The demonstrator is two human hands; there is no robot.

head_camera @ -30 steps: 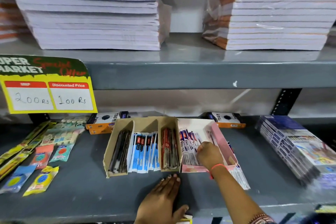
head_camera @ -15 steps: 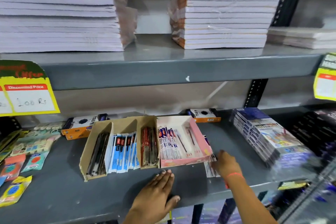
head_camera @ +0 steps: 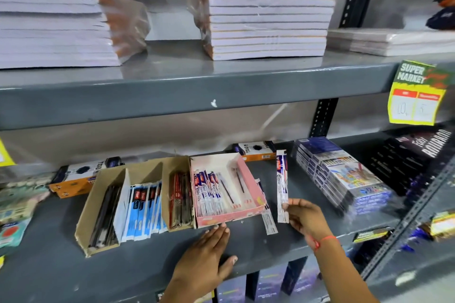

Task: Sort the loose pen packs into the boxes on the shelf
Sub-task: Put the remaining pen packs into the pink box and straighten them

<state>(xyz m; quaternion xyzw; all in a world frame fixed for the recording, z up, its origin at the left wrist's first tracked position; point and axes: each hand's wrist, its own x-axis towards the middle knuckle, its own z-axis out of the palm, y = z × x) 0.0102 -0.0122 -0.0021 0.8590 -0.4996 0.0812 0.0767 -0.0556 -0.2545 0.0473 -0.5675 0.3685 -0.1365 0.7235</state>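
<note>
My right hand pinched the pen pack by its bottom end, just right of the pink box. It seemed light and floppy. My left hand lay flat and empty before that box.

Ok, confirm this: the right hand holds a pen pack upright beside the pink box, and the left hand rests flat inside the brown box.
One thing is wrong. In the head view the left hand lies flat on the shelf in front of the boxes, fingertips by the pink box, not inside the brown box. The right hand does hold a pen pack upright beside the pink box.
</note>
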